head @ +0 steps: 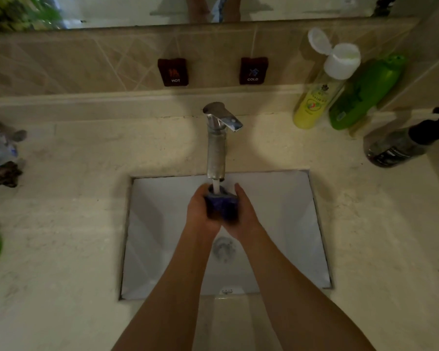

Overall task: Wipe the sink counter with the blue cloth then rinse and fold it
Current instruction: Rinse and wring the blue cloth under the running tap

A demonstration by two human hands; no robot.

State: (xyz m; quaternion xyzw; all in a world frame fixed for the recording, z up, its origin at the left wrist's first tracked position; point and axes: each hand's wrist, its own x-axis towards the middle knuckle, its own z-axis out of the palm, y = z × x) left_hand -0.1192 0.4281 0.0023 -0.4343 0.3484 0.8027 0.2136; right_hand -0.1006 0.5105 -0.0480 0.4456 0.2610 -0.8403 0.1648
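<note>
A beige counter [61, 224] surrounds a white sink [289, 224]. Over the sink, under the tap [216, 148] and its running water, the left hand [200, 211] and right hand [243, 216] together grip the bunched blue cloth [222, 207].

Quick count: two hands, left hand [200, 211] and right hand [246, 216], one blue cloth [221, 206], one sink [276, 224], one faucet [216, 140]. Two wall labels, HOT [173, 71] and COLD [254, 70]. Three bottles on the tabletop's [61, 224] right: yellow bottle [314, 102], green bottle [360, 95], dark bottle [395, 145].
</note>
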